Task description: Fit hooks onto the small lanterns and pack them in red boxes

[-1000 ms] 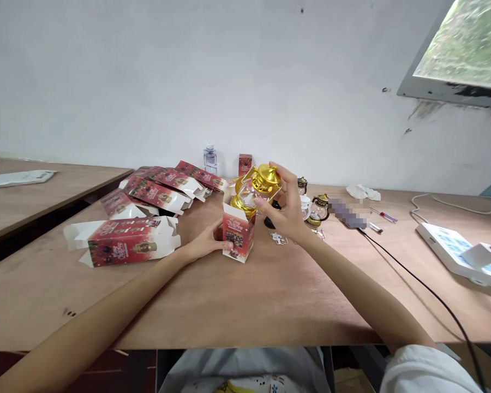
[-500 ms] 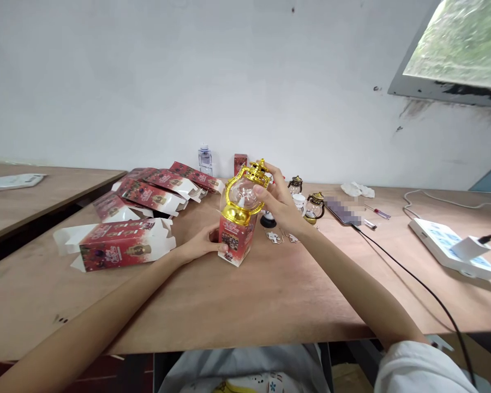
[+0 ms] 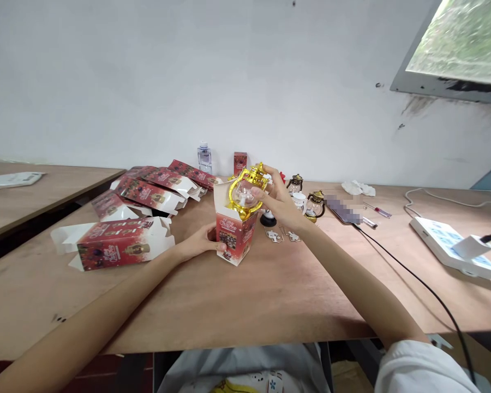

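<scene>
Grips the upright red box [image 3: 234,240] on the wooden table [image 3: 245,311] with the left hand [image 3: 199,243], with the thumb on the printed front and the other fingers mostly hidden. Holds the gold lantern [image 3: 244,192], tilted, at the box's mouth, between 12 and 1 o'clock, with the fingers of the right hand [image 3: 281,201] closed on the upper frame at 2. Cannot tell whether inside the opening or only above. Has, around that box, an open-flapped carton [image 3: 120,248] at 9, piled red cartons [image 3: 151,192] at 10, a clear bottle [image 3: 204,159] at 11 and a white power strip [image 3: 436,240] at 3.
</scene>
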A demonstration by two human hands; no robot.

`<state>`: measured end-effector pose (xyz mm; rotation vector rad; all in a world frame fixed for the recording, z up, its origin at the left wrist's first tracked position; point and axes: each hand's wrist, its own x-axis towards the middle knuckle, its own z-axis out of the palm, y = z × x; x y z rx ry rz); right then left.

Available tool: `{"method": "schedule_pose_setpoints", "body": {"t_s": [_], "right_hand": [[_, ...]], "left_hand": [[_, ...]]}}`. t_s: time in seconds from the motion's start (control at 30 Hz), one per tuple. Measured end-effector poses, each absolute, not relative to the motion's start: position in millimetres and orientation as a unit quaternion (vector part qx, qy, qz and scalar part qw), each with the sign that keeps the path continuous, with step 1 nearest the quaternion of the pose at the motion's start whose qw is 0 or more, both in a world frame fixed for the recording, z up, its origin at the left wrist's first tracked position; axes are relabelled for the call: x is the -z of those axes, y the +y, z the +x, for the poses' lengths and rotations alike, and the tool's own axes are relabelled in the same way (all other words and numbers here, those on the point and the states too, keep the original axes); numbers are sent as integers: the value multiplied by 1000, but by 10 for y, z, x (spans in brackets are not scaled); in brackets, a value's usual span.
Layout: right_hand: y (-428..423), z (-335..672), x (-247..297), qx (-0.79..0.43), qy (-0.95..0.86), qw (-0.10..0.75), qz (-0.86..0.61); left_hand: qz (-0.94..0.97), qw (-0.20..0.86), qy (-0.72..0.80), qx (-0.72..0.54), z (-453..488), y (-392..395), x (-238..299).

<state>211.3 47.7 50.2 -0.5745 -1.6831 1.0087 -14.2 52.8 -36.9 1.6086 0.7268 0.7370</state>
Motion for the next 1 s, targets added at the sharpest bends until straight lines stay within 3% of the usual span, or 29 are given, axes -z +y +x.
{"method": "schedule_pose_setpoints", "body": {"t_s": [0.7, 1.0], "right_hand": [[285, 2173, -664, -139, -894, 300, -301], [216, 2155, -682, -80, -914, 267, -296]], "left_hand": [[725, 569, 275, -274, -144, 509, 344], [728, 574, 258, -272, -126, 496, 323]]}}
